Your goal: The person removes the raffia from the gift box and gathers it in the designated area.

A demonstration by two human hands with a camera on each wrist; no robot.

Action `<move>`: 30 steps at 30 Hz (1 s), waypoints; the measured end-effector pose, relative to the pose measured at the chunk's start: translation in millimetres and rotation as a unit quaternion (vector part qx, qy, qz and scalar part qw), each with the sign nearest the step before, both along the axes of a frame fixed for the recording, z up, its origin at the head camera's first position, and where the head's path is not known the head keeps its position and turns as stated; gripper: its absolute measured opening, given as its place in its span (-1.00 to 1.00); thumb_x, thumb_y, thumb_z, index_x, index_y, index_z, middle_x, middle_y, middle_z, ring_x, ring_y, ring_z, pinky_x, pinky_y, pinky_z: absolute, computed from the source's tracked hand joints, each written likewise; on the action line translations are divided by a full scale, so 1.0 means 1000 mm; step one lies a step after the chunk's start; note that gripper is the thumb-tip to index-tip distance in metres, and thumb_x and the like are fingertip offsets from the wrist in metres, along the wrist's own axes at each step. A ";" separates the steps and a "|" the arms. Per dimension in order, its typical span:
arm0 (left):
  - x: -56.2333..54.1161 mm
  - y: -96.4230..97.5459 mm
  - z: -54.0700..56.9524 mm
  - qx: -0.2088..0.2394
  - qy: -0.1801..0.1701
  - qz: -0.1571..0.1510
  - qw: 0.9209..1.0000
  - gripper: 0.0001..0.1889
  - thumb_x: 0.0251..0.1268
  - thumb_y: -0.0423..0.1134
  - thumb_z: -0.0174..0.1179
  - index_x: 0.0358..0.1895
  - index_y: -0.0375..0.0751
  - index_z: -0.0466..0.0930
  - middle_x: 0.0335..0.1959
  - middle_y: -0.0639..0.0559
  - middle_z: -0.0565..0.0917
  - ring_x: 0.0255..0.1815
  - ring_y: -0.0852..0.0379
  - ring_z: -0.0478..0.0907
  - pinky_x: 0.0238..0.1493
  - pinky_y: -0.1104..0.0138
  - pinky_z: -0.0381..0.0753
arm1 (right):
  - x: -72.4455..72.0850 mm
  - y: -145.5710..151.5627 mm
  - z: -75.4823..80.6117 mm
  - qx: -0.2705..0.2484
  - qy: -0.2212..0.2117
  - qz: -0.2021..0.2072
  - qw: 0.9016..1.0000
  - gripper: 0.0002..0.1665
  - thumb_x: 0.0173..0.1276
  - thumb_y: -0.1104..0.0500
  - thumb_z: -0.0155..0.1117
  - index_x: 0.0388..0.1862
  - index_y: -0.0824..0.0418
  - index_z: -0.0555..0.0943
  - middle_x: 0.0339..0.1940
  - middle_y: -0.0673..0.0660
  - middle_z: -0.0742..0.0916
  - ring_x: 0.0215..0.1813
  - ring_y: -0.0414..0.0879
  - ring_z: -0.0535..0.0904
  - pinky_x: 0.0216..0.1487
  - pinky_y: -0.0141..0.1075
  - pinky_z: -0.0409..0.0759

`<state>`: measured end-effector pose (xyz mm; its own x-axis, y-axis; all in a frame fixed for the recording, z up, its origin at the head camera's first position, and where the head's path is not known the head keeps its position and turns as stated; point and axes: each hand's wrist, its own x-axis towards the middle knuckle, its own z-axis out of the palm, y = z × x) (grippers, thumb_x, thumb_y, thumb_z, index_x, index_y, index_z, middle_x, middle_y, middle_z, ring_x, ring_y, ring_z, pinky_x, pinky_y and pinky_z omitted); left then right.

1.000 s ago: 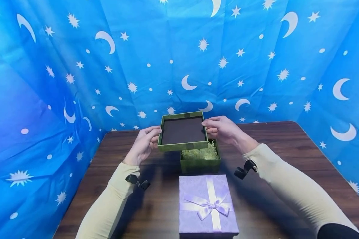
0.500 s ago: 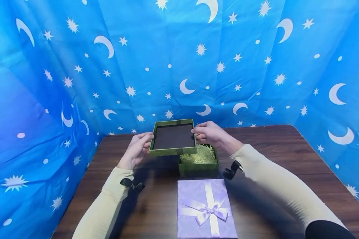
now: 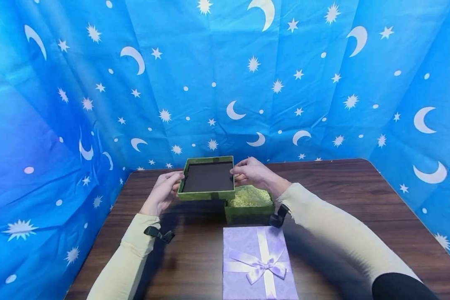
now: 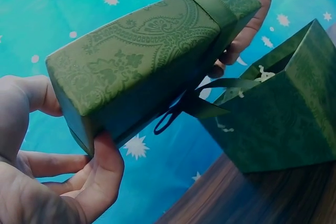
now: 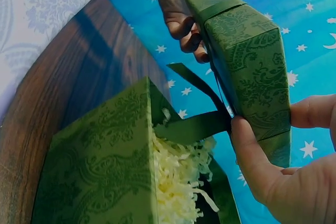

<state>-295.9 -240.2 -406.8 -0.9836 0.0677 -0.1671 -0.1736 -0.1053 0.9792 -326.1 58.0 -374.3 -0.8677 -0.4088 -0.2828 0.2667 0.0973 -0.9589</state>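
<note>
Nearest the person lies the square lilac gift box with a satin bow (image 3: 236, 246); just beyond it stands the open green patterned cardboard-like box (image 3: 249, 215) filled with pale yellow shredded paper (image 3: 251, 197). Raised to that box's left is the squarish green patterned lid (image 3: 208, 177), dark inside facing up, without a clear long axis, its left edge pinched between the left hand's (image 3: 163, 192) thumb and fingers, its right edge likewise by the right hand (image 3: 256, 173), the nearer to the box.
</note>
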 end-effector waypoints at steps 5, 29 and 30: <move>0.001 -0.011 -0.003 0.006 -0.003 0.003 1.000 -0.54 0.39 -0.32 0.03 0.28 -0.46 0.33 -0.52 0.11 0.62 -0.59 0.29 0.55 -0.66 0.44 0.52 | 0.001 -0.012 0.000 -0.005 -0.009 0.005 1.000 -0.46 0.40 0.33 0.17 0.27 0.53 0.29 -0.15 0.29 0.60 -0.34 -0.09 0.66 0.03 -0.08 0.68; 0.012 -0.051 -0.012 -0.035 -0.038 0.016 0.999 -0.63 0.46 -0.25 0.01 0.21 -0.40 0.36 -0.47 0.12 0.68 -0.53 0.30 0.57 -0.54 0.40 0.58 | 0.004 -0.058 -0.008 0.041 -0.006 0.019 0.999 -0.45 0.35 0.40 0.17 0.28 0.55 0.31 0.05 0.42 0.57 -0.38 -0.02 0.67 0.06 0.04 0.64; 0.011 -0.053 -0.015 -0.037 -0.038 0.016 0.998 -0.62 0.46 -0.23 0.02 0.22 -0.39 0.36 -0.45 0.12 0.68 -0.51 0.29 0.59 -0.50 0.38 0.62 | 0.004 -0.060 -0.010 0.044 -0.003 0.020 0.999 -0.47 0.35 0.40 0.17 0.26 0.56 0.32 0.00 0.42 0.58 -0.40 -0.03 0.66 0.05 0.04 0.64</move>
